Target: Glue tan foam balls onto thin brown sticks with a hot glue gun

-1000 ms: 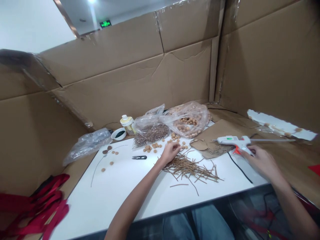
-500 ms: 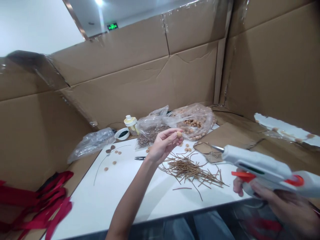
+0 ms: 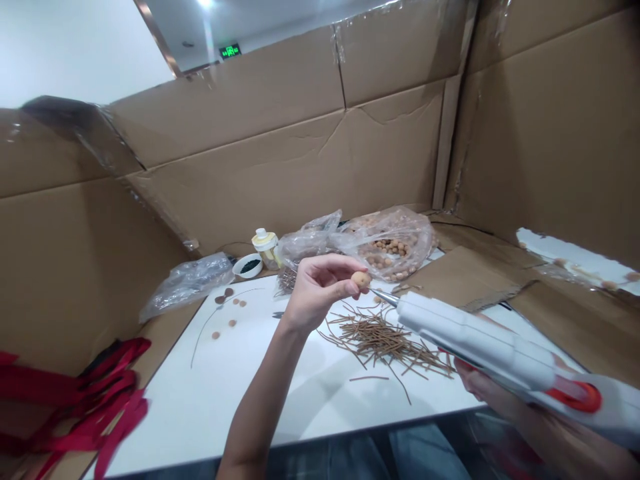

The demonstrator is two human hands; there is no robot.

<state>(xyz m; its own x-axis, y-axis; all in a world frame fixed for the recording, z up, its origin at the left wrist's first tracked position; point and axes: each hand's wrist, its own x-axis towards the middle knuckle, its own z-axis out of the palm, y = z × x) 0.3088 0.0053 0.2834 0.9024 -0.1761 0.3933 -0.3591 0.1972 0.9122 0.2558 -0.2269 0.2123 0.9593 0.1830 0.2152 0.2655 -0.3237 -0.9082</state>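
Note:
My left hand (image 3: 317,293) is raised above the white board, pinching a small round wooden bead (image 3: 361,279) between thumb and fingertips. My right hand (image 3: 480,383) grips a white hot glue gun (image 3: 480,343) with orange trim, and the gun's body hides most of that hand. The gun's metal nozzle (image 3: 384,297) points left at the bead and stops just short of it. Below both hands, a loose pile of thin brown sticks (image 3: 380,340) lies on the board.
A white board (image 3: 165,427) carries several flat brown discs, a thin curved stem (image 3: 205,337) and partly hidden scissors (image 3: 277,314). Behind stand plastic bags of beads (image 3: 387,247) and sticks (image 3: 305,247), a small bowl (image 3: 247,267) and a jar (image 3: 266,248). Cardboard walls surround the area.
My right hand has lifted the glue gun off the table and swung its nozzle close to the bead. My left hand has picked up the bead and raised it above the board.

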